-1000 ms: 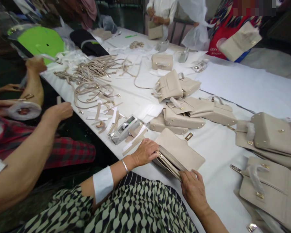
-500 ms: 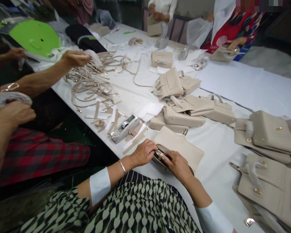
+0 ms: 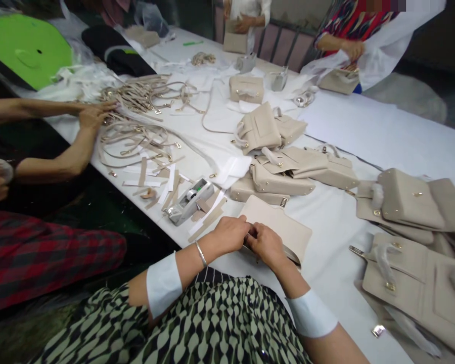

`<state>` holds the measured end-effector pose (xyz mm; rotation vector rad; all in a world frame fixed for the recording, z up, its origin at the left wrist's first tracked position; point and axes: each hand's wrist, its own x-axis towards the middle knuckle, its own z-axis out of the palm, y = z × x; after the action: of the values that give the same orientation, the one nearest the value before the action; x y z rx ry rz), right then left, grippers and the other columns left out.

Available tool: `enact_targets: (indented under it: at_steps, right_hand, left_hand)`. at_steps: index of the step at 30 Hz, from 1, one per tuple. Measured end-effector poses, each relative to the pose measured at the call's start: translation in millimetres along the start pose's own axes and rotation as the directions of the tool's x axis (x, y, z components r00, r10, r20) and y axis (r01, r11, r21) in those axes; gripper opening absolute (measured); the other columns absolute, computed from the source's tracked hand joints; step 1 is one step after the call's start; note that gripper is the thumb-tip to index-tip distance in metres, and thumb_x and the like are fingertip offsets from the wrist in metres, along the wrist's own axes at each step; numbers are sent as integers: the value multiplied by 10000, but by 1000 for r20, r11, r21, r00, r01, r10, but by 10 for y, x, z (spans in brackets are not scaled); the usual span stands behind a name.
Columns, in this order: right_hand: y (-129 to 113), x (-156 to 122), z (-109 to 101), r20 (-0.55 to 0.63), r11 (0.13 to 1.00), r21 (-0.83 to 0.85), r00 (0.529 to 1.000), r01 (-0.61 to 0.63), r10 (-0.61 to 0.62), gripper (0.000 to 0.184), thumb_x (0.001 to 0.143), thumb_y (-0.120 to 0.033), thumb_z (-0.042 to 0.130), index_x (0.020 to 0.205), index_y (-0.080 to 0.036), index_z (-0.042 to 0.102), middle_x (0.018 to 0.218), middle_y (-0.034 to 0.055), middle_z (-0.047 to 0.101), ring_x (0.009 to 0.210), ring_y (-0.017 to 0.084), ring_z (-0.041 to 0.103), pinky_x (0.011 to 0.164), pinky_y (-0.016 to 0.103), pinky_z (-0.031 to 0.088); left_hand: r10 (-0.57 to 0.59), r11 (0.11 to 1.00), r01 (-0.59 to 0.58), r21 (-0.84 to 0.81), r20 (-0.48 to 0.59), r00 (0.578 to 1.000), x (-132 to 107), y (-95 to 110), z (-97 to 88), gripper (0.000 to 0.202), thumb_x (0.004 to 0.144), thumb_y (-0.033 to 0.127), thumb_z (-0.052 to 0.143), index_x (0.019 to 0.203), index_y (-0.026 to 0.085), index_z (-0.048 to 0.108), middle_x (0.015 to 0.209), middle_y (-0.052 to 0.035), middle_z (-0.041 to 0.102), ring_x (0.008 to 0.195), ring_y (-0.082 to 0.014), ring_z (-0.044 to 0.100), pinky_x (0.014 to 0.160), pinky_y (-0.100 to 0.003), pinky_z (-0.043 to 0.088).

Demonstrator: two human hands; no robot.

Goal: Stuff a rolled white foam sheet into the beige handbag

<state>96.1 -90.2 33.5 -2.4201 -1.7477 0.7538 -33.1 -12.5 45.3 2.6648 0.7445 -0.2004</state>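
A beige handbag lies in front of me with its flap spread away from me over the table. At the bag's near edge, my left hand has its fingers closed on the opening. My right hand grips the same edge, its fingertips meeting those of my left. Whatever lies between the fingertips is hidden by the fingers. Just left of the bag are a grey tape dispenser and loose beige and white strips.
Beige handbags lie beyond my hands and to the right. Coiled straps are on the left, where a co-worker's hands reach in. Two people handle bags at the far side. A small metal clasp lies near right.
My hands have drawn together over the bag's edge, covering the metal fitting seen before. The co-worker at left has lowered a strap onto the table. At far right a person has lifted a plastic sheet.
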Motion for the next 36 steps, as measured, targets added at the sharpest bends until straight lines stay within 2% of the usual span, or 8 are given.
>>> enact_targets:
  at_steps: [8,17,23,25,28,30,32,36]
  right_hand:
    - [-55,100,51,47,999,-21,998,-31,32,153,824,-302,508,900,-180,563,903,97,647,864,247,586,639,308,332]
    - [77,102,72,81,994,108,997,-6,-3,75,775,-279,552,785,-205,556,780,24,646,721,183,574,580,266,322]
    - [9,199,130,25,993,109,999,-47,44,125,794,-215,513,889,-161,573,901,122,646,844,255,587,657,311,373]
    - [62,184,84,37,991,133,999,-23,19,134,811,-209,509,907,-160,589,908,112,652,854,245,591,695,312,401]
    - [255,64,9,92,951,286,985,117,-149,192,805,-186,529,972,-202,622,963,43,666,887,203,596,775,292,435]
    - [406,-47,5,61,893,402,967,204,-249,341,760,-121,535,1076,-226,610,1055,22,651,956,197,580,859,304,428]
    - [520,-140,51,-7,864,436,961,251,-275,457,715,-68,539,1144,-217,586,1103,36,630,1000,207,560,914,328,408]
    - [570,-190,182,-88,900,356,968,251,-235,287,790,-151,577,1069,-191,629,995,54,648,944,219,566,876,331,418]
  left_hand:
    - [26,999,-29,28,89,996,82,-7,-11,211,796,140,455,919,189,620,918,-70,558,755,-209,612,624,-311,478]
    - [79,996,-80,28,47,996,78,-94,90,194,843,221,449,938,246,616,881,-42,537,712,-198,602,566,-291,442]
    - [138,985,-140,103,24,990,166,-132,134,169,854,210,445,931,179,592,883,-62,572,737,-209,595,622,-317,457]
    - [164,980,-167,112,34,986,202,-156,134,158,856,222,449,896,166,592,855,-61,581,745,-209,592,646,-320,457]
    - [203,974,-205,94,32,979,198,-207,151,181,872,280,448,862,178,597,858,-50,579,754,-195,578,661,-310,448]
    - [223,973,-223,61,4,975,161,-241,177,187,877,301,452,838,191,598,882,-36,567,771,-182,565,668,-299,438]
    - [236,972,-235,29,-31,971,118,-264,202,149,865,295,482,830,201,593,904,-23,550,796,-170,549,672,-287,425]
    - [217,975,-213,62,-74,973,76,-244,194,115,830,301,560,881,200,578,921,-29,524,819,-175,507,680,-297,393]
